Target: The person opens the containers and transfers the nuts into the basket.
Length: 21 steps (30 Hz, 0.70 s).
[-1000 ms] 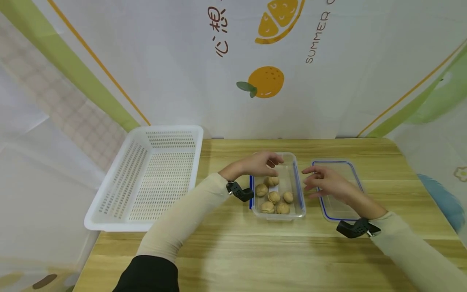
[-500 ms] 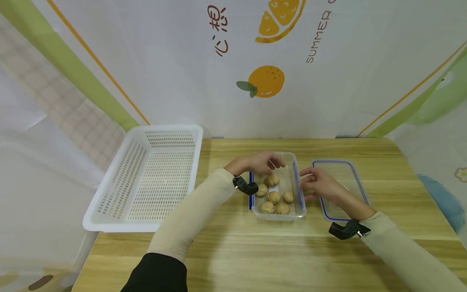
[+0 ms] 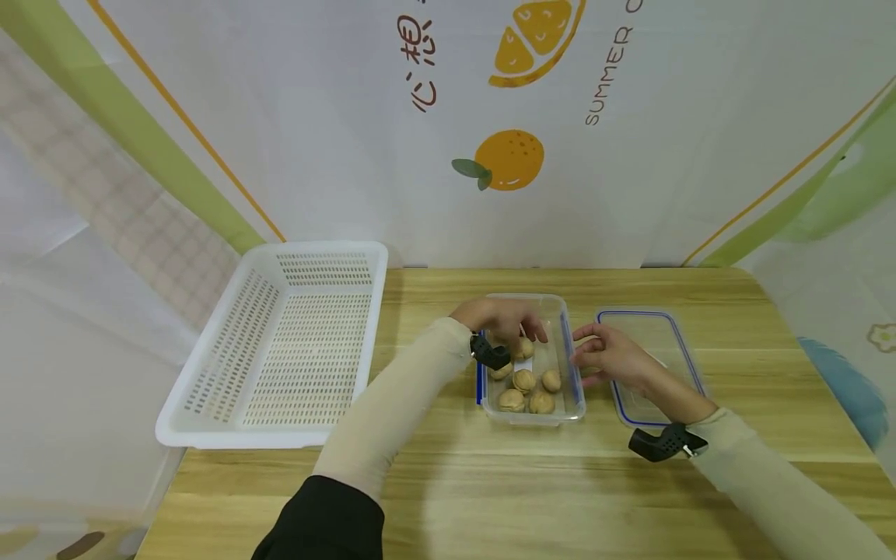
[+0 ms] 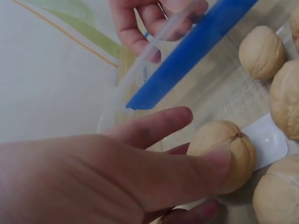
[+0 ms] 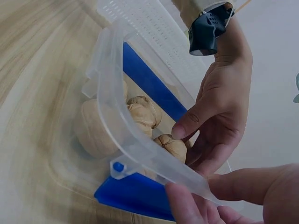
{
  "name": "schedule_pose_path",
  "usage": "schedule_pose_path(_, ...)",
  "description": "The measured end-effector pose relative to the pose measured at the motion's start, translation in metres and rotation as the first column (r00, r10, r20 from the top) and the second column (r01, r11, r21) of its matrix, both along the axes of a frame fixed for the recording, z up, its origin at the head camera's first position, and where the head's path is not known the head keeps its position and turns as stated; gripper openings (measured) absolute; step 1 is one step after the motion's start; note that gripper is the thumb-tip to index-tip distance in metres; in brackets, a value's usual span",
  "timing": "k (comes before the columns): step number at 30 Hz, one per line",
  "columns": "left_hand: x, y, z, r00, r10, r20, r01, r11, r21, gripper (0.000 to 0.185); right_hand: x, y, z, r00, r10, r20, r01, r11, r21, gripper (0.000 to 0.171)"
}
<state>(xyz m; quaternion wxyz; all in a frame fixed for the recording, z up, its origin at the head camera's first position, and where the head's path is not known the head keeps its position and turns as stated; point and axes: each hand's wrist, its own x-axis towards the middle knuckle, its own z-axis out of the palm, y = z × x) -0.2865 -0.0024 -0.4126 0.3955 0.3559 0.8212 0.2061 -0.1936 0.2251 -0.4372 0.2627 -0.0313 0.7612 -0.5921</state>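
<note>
While the right hand steadies the clear box by pinching its right rim between thumb and fingertips, the left hand reaches down into it and closes thumb and fingers about one walnut at the box's far end. The grip on that nut looks only just taken — the thumb lies across its top and a finger shows beneath, and the nut sits low by the box's floor beside a white label. The other walnuts lie loose in the near half of the box. The box stands mid-bench, its blue-edged lid flat just to the right and a white perforated basket well apart on the left. The step in hand reads as picking a nut out; the next move would seem to call for a firm pinch and a straight lift clear of the blue clip — with the right hand bracing the box against it.
</note>
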Motion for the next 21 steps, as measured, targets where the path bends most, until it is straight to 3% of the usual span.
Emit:
schedule_pose_path(11,0.0025,0.0029,-0.0027,0.999,0.020,-0.040,-0.023,0.998,-0.062,0.041,0.0003,-0.0004,0.0027,1.000,-0.009,0.010,0.009,1.000,0.012,0.049)
schedule_pose_path(16,0.0027,0.0032,-0.0037,0.999,0.002,-0.045,-0.005,0.998,-0.056,0.038,0.0005,-0.0005,0.0021,1.000,-0.013,0.012,0.013,1.000,0.012,0.049)
schedule_pose_path(21,0.0040,0.0023,-0.0056,0.999,0.025,-0.030,-0.026,0.999,-0.032,0.036,-0.0001,-0.0012,-0.0011,1.000,-0.020,0.008,0.020,1.000,0.014,0.049)
